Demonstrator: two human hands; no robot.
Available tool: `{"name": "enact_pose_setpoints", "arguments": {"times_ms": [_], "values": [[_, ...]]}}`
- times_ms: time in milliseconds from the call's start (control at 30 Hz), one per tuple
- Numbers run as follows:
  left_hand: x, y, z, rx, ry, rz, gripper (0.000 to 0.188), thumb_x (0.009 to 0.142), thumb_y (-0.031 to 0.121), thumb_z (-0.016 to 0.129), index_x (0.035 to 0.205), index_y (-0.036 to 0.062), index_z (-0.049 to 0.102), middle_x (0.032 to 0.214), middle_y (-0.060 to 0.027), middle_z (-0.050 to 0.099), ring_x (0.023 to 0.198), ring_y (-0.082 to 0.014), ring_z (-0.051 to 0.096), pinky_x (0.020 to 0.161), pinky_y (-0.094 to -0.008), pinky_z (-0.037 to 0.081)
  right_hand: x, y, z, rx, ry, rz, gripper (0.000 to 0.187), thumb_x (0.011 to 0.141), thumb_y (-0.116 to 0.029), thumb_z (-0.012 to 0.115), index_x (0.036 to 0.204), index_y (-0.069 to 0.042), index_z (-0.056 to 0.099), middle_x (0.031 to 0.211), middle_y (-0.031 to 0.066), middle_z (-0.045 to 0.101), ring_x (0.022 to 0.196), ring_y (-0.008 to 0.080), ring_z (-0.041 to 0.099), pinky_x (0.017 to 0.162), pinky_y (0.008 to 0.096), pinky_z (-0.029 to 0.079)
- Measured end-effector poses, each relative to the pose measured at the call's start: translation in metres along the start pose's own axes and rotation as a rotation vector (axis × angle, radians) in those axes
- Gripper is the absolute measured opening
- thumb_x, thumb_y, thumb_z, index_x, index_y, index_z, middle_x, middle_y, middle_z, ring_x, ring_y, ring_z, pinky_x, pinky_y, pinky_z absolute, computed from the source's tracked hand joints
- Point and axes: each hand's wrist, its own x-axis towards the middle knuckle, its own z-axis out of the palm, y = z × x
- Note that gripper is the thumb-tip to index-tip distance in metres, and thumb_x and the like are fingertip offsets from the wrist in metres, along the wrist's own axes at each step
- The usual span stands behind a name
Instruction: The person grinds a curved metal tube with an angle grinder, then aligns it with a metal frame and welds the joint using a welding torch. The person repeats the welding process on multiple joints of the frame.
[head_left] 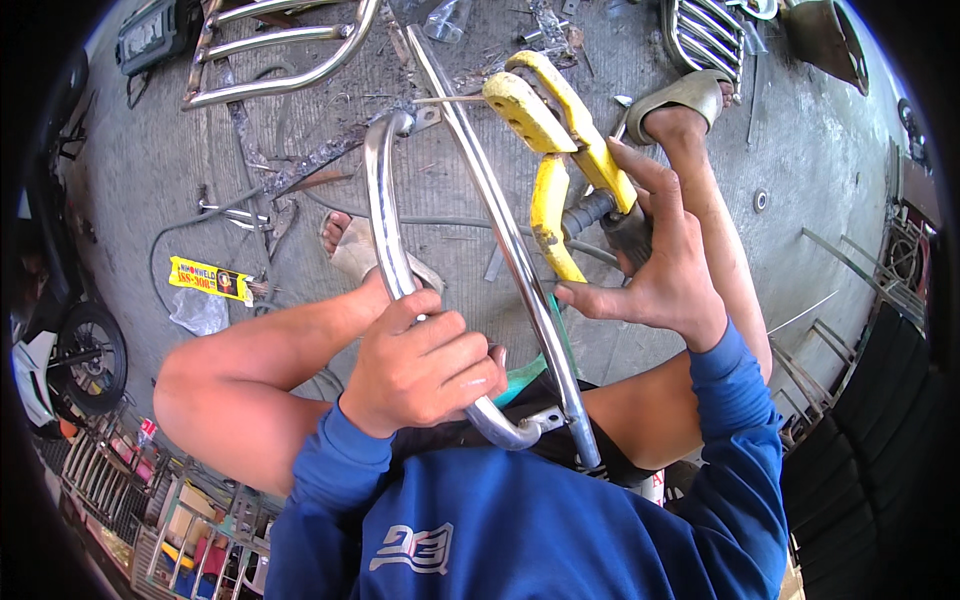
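Observation:
My left hand (425, 365) is closed around a bent, shiny metal tube (381, 190), which runs beside a long straight tube (500, 215). Near my lap a small drilled tab (548, 419) lies between the two tubes. In my right hand (665, 270) is a yellow welding electrode holder (590, 150), its dark handle partly hidden by my fingers. My thumb rests at the lower end of its yellow lever. From the jaws a thin welding rod (450, 100) points left, crossing the straight tube in view near the bent tube's far end.
Shiny tube frames (290, 95) lie at the far left and far right. A cable (158, 250) winds across the concrete, near a yellow packet (210, 278) and a plastic bag (200, 312). My sandalled feet (680, 105) flank the work. A motorcycle wheel (90, 355) stands left.

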Motion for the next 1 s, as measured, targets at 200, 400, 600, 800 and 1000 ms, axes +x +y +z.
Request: {"name": "enact_pose_setpoints", "arguments": {"times_ms": [200,400,600,800,1000], "values": [[-0.018,-0.004,0.003,-0.015,0.007,0.005,0.024,0.078,0.005,0.080,0.070,0.0165,0.060,0.073,0.0045,0.055,0.067,-0.0144,0.056,0.078,-0.0339,0.048,-0.001,0.004,0.010,-0.063,-0.008,-0.029,0.114,0.064,-0.040,0.100,0.155,-0.002,0.043,0.142,0.0232,0.065,0.123,0.0370,0.071,0.104,0.0428,0.058],[-0.022,-0.009,0.009,-0.029,0.065,0.024,0.023,0.071,0.004,0.078,0.069,0.0155,0.059,0.065,0.0038,0.050,0.062,-0.0150,0.052,0.077,-0.0360,0.047,-0.003,0.005,0.013,-0.061,0.018,-0.065,0.112,0.065,-0.038,0.100,0.155,-0.002,0.044,0.141,0.0223,0.066,0.124,0.0374,0.071,0.106,0.0427,0.058],[-0.019,-0.009,0.000,-0.021,0.038,0.022,0.022,0.079,0.003,0.076,0.071,0.0153,0.060,0.069,0.0022,0.056,0.065,-0.0142,0.057,0.081,-0.0353,0.050,-0.002,0.002,0.013,-0.080,-0.006,-0.055,0.110,0.065,-0.036,0.099,0.155,-0.003,0.045,0.141,0.0220,0.067,0.123,0.0374,0.072,0.105,0.0428,0.059],[-0.016,-0.010,-0.001,-0.045,0.044,0.017,0.023,0.081,0.001,0.075,0.071,0.0157,0.060,0.071,0.0021,0.058,0.066,-0.0148,0.059,0.073,-0.0357,0.052,-0.001,-0.003,0.012,-0.175,-0.046,-0.075,0.114,0.061,-0.031,0.102,0.154,-0.002,0.043,0.141,0.0227,0.065,0.121,0.0296,0.072,0.104,0.0386,0.058],[-0.015,-0.011,0.002,-0.074,0.072,0.039,0.025,0.082,0.000,0.075,0.071,0.0155,0.058,0.070,0.0017,0.057,0.063,-0.0155,0.056,0.074,-0.0336,0.048,0.000,-0.004,0.013,-0.108,-0.040,-0.041,0.111,0.064,-0.025,0.100,0.156,-0.004,0.042,0.137,0.0210,0.067,0.118,0.0267,0.073,0.102,0.0384,0.062]]}}
